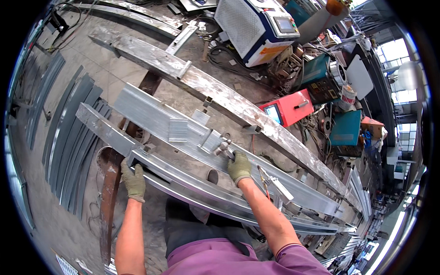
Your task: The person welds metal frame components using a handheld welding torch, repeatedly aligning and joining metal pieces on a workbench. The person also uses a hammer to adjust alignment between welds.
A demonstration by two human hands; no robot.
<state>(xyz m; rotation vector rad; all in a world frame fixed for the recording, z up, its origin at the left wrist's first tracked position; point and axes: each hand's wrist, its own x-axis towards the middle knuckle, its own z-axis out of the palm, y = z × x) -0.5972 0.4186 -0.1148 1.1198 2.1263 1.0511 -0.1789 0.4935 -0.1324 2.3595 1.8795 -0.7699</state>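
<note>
Gripping a hammer (223,147) over the wide metal channel (151,112), the right hand (239,167) has clenched fingers; the left hand (133,182) grasps the nearer steel channel (192,188) by its left end.

It was a metal workshop: long steel beams (220,90) spanned the bare floor (107,68), and channels (68,130) lay there in rows. A hammer (223,147), a cabinet (243,30) with a screen (285,24), red (300,106) and teal machines (346,128), and tangled cables (224,57) showed the trade.
</note>
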